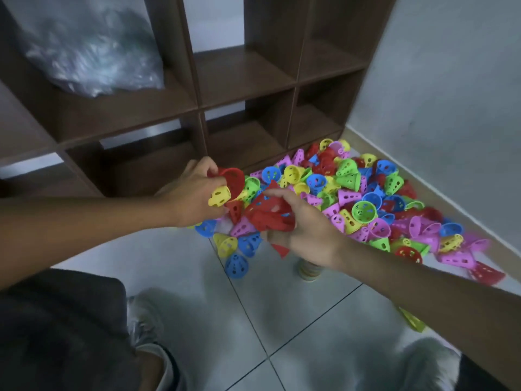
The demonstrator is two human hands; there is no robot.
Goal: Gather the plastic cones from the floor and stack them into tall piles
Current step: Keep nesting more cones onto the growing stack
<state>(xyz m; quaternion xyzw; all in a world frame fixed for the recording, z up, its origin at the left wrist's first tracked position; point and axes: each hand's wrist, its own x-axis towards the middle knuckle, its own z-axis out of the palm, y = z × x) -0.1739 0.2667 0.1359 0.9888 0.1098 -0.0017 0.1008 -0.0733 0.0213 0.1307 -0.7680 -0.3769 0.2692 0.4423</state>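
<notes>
A heap of small perforated plastic cones in red, blue, yellow, green and pink covers the floor in the corner. My left hand grips a red cone above the heap's near left edge, with a yellow cone just under its fingers. My right hand holds a cluster of red cones right beside the left hand. A short stack of cones stands on the tiles, mostly hidden under my right wrist.
A dark wooden cubby shelf stands behind the heap, with a filled clear plastic bag in its upper left cell. A grey wall closes the right side. Pale floor tiles lie in front, and my knees show at the bottom.
</notes>
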